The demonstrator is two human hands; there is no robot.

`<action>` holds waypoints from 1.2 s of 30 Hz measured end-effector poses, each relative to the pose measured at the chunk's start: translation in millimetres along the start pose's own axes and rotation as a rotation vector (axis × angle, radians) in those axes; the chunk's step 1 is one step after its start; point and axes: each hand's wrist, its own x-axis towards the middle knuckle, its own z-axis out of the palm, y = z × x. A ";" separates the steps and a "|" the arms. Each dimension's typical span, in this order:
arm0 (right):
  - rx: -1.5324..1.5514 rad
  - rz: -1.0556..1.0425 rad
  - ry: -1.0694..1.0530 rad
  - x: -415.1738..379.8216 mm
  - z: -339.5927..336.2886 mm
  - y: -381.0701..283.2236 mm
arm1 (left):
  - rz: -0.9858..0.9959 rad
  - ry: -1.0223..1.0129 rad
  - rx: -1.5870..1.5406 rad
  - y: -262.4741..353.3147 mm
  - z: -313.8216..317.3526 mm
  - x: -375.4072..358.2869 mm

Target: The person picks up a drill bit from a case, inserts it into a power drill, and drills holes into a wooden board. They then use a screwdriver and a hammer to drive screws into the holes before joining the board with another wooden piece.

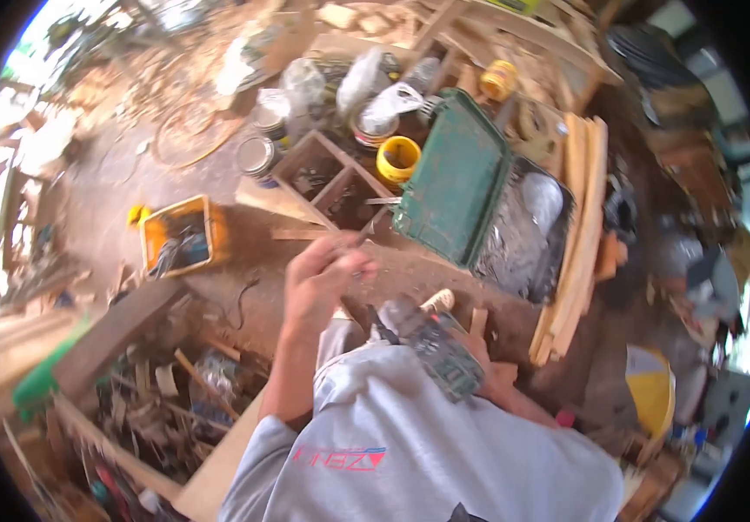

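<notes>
My left hand (330,277) is raised over the floor ahead of my body. Its fingers are closed in a pinch on a thin metal rod (370,228), blurred and too small to name surely. Close to my shirt, a dark green power drill (446,358) lies at an angle, its dark rounded front end pointing to the upper left. My right hand (474,341) is at the drill, mostly hidden behind it and apparently gripping it. Beyond my hands, a green case lid (457,178) stands open beside a wooden divided box (316,174) holding small dark pieces.
An orange container (205,265) with tools stands at the left. Paint cans (257,155), a yellow tub (397,160) and plastic bags (362,83) crowd the far side. Long wooden strips (576,235) lie right of the case. Wood scraps (162,404) fill the lower left.
</notes>
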 end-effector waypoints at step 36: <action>-0.087 -0.228 -0.401 338.0 275.2 -194.3 | 0.101 0.620 -0.454 241.5 -258.5 36.8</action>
